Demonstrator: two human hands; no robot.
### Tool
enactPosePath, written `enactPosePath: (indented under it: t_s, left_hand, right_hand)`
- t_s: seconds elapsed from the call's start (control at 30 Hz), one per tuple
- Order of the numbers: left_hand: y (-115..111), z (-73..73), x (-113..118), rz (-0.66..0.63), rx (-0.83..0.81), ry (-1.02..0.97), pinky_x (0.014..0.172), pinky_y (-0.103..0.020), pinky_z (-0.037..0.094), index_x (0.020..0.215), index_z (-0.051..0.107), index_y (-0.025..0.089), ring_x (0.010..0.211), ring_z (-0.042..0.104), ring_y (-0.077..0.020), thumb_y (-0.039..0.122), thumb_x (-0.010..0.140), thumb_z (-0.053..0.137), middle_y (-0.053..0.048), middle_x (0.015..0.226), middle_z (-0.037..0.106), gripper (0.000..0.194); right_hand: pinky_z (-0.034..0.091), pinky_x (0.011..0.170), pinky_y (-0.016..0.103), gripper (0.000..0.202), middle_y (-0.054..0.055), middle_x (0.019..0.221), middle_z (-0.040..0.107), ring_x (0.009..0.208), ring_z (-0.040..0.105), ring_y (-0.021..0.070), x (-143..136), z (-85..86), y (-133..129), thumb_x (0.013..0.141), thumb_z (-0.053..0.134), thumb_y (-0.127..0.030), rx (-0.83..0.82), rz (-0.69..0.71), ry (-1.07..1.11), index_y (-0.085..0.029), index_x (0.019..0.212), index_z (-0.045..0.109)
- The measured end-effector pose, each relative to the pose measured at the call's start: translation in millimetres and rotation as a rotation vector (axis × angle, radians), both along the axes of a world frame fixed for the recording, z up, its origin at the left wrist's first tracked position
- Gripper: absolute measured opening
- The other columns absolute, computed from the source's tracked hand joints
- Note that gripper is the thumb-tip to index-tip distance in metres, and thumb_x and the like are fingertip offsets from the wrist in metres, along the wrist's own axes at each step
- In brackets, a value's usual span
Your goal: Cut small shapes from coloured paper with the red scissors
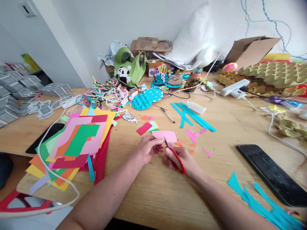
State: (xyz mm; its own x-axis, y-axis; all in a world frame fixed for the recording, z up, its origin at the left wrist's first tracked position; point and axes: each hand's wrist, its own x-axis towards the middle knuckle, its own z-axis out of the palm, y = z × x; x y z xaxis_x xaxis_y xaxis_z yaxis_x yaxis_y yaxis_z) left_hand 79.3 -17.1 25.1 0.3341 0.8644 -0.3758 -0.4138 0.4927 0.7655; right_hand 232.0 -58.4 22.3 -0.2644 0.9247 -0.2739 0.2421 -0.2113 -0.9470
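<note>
Near the middle of the wooden table, my left hand [150, 149] pinches the lower left edge of a small pink paper piece [167, 136]. My right hand [179, 160] is wrapped round red-handled scissors [179, 161], just right of my left hand. The scissors' dark blades point up and left and touch or overlap the pink paper's lower edge. Behind the paper lie a dark red piece [144, 128] and small green and yellow pieces. Orange scraps [186, 144] and pink scraps [192, 135] lie to the right.
Stacked coloured paper [80, 138] and a white cable lie left. Blue strips [194, 116] and a pen [168, 115] are behind my hands. A black phone [273, 174] lies right, near more blue strips. A green panda bag [129, 67], egg trays [281, 73] and cardboard stand at the back.
</note>
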Motion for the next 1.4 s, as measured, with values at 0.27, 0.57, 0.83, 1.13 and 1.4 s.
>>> enactPosePath:
  t_s: [0.27, 0.57, 0.83, 1.13, 1.4]
  left_hand:
    - [0, 0.3, -2, -0.033, 0.081, 0.049, 0.055, -0.023, 0.042, 0.067, 0.062, 0.011, 0.052, 0.055, -0.0088, 0.027, 0.059, 0.076, -0.002, 0.059, 0.061, 0.023]
    - [3, -0.8, -3, 0.029, 0.164, 0.072, 0.059, -0.025, 0.047, 0.071, 0.064, 0.011, 0.058, 0.059, -0.0116, 0.029, 0.062, 0.075, -0.003, 0.064, 0.063, 0.023]
    - [2, 2.6, -2, -0.001, 0.149, 0.004, 0.069, -0.03, 0.052, 0.086, 0.068, 0.011, 0.068, 0.066, -0.0162, 0.031, 0.063, 0.076, -0.008, 0.077, 0.07, 0.032]
    - [2, 6.7, -2, 0.029, 0.168, 0.107, 0.056, -0.024, 0.052, 0.076, 0.065, 0.009, 0.058, 0.064, -0.0134, 0.034, 0.064, 0.073, -0.006, 0.068, 0.068, 0.029]
    - [2, 9.1, -4, 0.034, 0.161, 0.199, 0.045, -0.02, 0.048, 0.074, 0.064, 0.009, 0.054, 0.064, -0.014, 0.035, 0.062, 0.074, -0.007, 0.066, 0.068, 0.03]
  right_hand:
    - [0.031, 0.036, 0.019, 0.053, 0.0, 0.043, 0.054, 0.035, 0.044, 0.0084, 1, -0.2, 1, 0.075, 0.057, -0.066, -0.005, 0.022, 0.007, -0.016, 0.058, 0.054]
    - [0.03, 0.036, 0.02, 0.053, 0.001, 0.043, 0.054, 0.035, 0.044, 0.0087, 1, 1.2, 0, 0.075, 0.056, -0.066, 0.027, 0.036, -0.046, -0.017, 0.055, 0.05]
    - [0.029, 0.037, 0.019, 0.053, 0.001, 0.044, 0.054, 0.036, 0.043, 0.0081, 1, 0.3, -1, 0.077, 0.053, -0.066, 0.02, 0.058, -0.061, -0.017, 0.058, 0.05]
    - [0.033, 0.038, 0.019, 0.05, -0.001, 0.043, 0.053, 0.037, 0.045, 0.0086, 2, 2.9, -1, 0.077, 0.056, -0.063, -0.024, 0.097, -0.041, -0.016, 0.06, 0.054]
    - [0.032, 0.037, 0.019, 0.049, -0.002, 0.042, 0.052, 0.035, 0.044, 0.008, 2, 3.5, 0, 0.075, 0.06, -0.062, -0.069, 0.102, 0.001, -0.016, 0.06, 0.055]
